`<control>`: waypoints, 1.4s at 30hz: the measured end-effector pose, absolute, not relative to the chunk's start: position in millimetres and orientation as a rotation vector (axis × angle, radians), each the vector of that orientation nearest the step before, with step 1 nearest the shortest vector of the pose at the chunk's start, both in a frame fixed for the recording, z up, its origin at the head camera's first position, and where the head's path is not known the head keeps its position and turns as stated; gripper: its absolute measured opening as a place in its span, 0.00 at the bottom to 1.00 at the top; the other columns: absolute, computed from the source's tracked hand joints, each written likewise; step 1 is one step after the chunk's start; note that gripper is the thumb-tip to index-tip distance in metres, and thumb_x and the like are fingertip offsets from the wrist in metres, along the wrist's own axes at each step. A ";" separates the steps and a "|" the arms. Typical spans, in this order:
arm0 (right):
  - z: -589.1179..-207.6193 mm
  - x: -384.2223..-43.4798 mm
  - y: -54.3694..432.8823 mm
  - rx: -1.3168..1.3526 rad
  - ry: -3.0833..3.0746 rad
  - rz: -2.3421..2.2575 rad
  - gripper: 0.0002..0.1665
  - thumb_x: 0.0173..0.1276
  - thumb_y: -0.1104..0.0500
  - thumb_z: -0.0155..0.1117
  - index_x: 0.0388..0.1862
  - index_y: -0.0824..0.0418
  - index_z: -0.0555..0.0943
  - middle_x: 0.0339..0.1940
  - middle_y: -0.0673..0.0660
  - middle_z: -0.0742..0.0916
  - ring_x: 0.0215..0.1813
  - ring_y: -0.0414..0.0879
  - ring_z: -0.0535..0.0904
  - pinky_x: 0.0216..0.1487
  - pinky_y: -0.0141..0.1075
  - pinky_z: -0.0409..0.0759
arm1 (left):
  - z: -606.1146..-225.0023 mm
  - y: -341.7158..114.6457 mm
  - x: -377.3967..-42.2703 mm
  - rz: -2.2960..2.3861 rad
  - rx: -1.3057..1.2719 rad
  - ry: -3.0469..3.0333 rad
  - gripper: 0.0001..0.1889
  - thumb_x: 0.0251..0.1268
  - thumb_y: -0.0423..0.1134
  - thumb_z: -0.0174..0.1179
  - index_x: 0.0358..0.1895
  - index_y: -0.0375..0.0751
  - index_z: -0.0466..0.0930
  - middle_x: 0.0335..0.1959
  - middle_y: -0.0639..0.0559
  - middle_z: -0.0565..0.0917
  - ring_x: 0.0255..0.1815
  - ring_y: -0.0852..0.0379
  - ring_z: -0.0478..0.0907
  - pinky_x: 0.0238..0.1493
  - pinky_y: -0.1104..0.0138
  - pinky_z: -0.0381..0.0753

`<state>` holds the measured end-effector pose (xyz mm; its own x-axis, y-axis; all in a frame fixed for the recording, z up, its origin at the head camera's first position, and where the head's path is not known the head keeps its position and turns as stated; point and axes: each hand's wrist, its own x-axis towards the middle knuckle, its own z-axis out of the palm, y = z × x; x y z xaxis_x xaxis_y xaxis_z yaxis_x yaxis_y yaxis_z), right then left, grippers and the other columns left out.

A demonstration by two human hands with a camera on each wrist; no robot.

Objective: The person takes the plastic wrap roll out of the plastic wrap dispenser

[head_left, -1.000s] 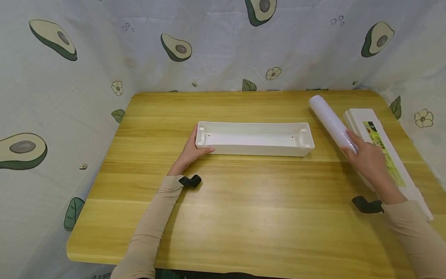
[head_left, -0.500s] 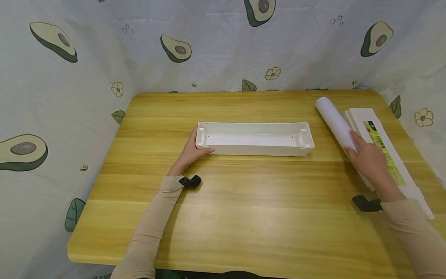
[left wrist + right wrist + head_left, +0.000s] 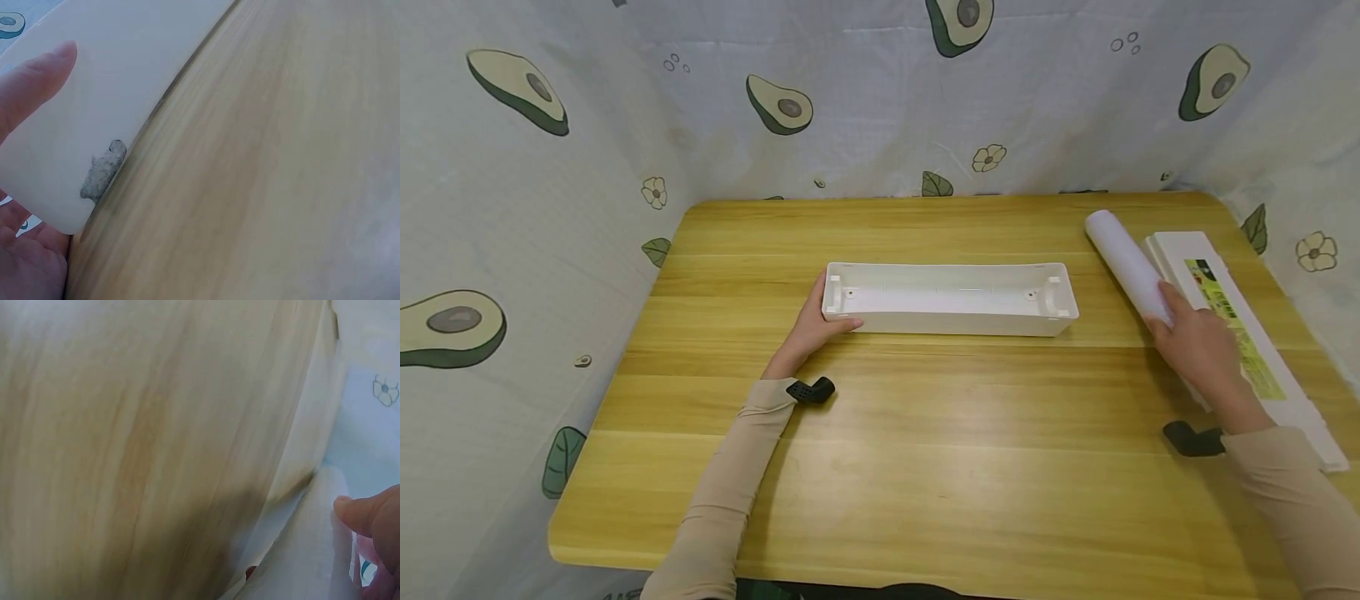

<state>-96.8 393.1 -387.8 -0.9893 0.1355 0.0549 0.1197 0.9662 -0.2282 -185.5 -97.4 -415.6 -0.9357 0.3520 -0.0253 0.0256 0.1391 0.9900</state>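
A long white open-topped plastic box [image 3: 955, 323] rests on the table, its hollow inside facing up. My left hand [image 3: 808, 325] grips its left end, the thumb along the near side. In the left wrist view that thumb lies against the box wall [image 3: 119, 69], above a grey rough patch [image 3: 103, 172] near the lower edge. My right hand [image 3: 1202, 346] holds the near end of a white roll of film [image 3: 1123, 258], which slants away to the far left. In the right wrist view the thumb presses on the roll [image 3: 306, 550]; most other fingers are hidden.
Beside the roll, on the right, lies a long flat white carton [image 3: 1296, 400] with a green and yellow label [image 3: 1232, 325]. The wooden table [image 3: 955, 467] has its far edge against an avocado-print cloth [image 3: 865, 100].
The roll in my right hand has shifted slightly right, closer to the flat carton. That carton's near end has moved slightly right. My left hand and the white box have stayed put.
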 end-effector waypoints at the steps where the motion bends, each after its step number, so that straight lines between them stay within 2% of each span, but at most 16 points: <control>1: -388.0 -96.8 393.0 -0.202 -3.046 0.342 0.35 0.70 0.58 0.52 0.72 0.67 0.54 0.36 0.87 0.73 0.30 0.75 0.71 0.26 0.59 0.66 | -415.4 -97.5 -185.4 1.869 0.362 2.168 0.53 0.51 0.26 0.66 0.75 0.45 0.39 0.70 0.37 0.60 0.67 0.40 0.61 0.68 0.53 0.60; 7: -388.9 -95.2 394.6 -0.248 -3.050 0.329 0.35 0.71 0.58 0.51 0.72 0.66 0.53 0.39 0.87 0.72 0.35 0.77 0.70 0.27 0.60 0.66 | -422.8 -98.0 -189.6 1.870 0.352 2.173 0.54 0.50 0.26 0.66 0.76 0.47 0.39 0.70 0.39 0.60 0.67 0.42 0.61 0.69 0.53 0.59; 13: -389.3 -93.6 397.1 -0.342 -3.094 0.335 0.36 0.73 0.55 0.46 0.74 0.63 0.47 0.43 0.87 0.69 0.42 0.78 0.67 0.29 0.61 0.66 | -439.6 -99.2 -197.3 1.859 0.378 2.227 0.54 0.50 0.29 0.68 0.75 0.53 0.41 0.69 0.44 0.62 0.65 0.46 0.63 0.68 0.54 0.61; 22: -391.7 -92.5 399.9 -0.437 -3.135 0.379 0.38 0.73 0.54 0.43 0.76 0.59 0.41 0.47 0.88 0.65 0.46 0.79 0.63 0.34 0.64 0.66 | -416.7 -98.1 -186.3 1.848 0.343 2.182 0.54 0.50 0.26 0.66 0.76 0.43 0.37 0.71 0.39 0.58 0.68 0.41 0.60 0.70 0.52 0.57; 33: -394.2 -93.4 398.0 -0.470 -3.144 0.393 0.39 0.73 0.50 0.43 0.76 0.56 0.41 0.49 0.87 0.64 0.45 0.81 0.64 0.34 0.66 0.65 | -417.0 -104.1 -185.3 1.845 0.330 2.186 0.55 0.50 0.27 0.66 0.76 0.44 0.36 0.72 0.40 0.58 0.68 0.42 0.60 0.71 0.52 0.57; 42: -392.5 -94.8 397.3 -0.463 -3.173 0.328 0.42 0.71 0.53 0.47 0.76 0.60 0.40 0.49 0.85 0.64 0.46 0.79 0.64 0.36 0.65 0.65 | -415.4 -105.5 -184.8 1.841 0.316 2.192 0.54 0.50 0.28 0.67 0.76 0.45 0.37 0.71 0.40 0.59 0.67 0.42 0.60 0.69 0.52 0.59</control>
